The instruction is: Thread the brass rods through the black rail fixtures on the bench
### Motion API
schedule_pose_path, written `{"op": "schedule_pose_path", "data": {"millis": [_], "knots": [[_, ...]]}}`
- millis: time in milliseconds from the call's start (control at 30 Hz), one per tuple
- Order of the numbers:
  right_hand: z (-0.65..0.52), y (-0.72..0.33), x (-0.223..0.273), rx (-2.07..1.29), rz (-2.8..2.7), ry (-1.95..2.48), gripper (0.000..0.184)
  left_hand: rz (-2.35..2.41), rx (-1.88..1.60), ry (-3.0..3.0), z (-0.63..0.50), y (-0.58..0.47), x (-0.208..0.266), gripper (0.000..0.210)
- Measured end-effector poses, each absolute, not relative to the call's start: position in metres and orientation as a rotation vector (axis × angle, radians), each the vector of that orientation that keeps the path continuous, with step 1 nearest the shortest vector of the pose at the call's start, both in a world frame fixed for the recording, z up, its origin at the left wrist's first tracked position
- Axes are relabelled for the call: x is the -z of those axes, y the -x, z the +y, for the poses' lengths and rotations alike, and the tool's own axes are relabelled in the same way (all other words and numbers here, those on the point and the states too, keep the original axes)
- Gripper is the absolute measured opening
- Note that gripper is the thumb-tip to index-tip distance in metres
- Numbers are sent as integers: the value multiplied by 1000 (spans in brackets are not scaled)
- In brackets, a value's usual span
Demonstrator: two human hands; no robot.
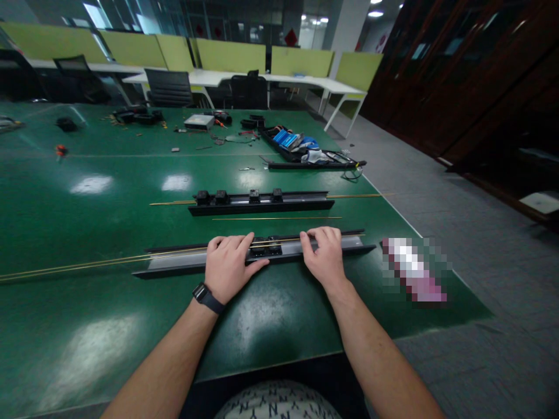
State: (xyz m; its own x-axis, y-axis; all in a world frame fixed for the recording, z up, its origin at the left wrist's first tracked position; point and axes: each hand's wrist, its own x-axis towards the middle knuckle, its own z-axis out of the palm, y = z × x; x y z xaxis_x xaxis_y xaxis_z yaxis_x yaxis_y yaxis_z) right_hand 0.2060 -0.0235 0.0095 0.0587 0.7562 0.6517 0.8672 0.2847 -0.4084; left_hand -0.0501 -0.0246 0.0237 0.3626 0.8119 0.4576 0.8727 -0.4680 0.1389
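Note:
A long black channel (172, 262) with a grey inner floor lies across the green table in front of me. Thin brass rods (87, 265) run along it and stick out far to the left. Small black blocks (274, 247) sit inside the channel between my hands. My left hand (227, 265) is closed over the channel left of these blocks, its thumb along the near wall; the fingertips are partly hidden. To the right of the blocks, my right hand (323, 256) pinches the brass rods above the channel between thumb and fingers.
Behind lies a second black channel (297, 203) with several black blocks and brass rods. A loose rod (275, 218) rests between the two channels. A black tray (283, 152) holds blue items. On the right, a blurred pinkish object (413, 270) lies near the table's edge.

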Motion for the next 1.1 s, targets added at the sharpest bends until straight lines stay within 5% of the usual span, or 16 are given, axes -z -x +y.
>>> {"op": "schedule_pose_path", "data": {"millis": [1100], "knots": [[-21,-210,-6,179,-1737,1525,24,-1566,743,2501,-24,50,-23,64]]}}
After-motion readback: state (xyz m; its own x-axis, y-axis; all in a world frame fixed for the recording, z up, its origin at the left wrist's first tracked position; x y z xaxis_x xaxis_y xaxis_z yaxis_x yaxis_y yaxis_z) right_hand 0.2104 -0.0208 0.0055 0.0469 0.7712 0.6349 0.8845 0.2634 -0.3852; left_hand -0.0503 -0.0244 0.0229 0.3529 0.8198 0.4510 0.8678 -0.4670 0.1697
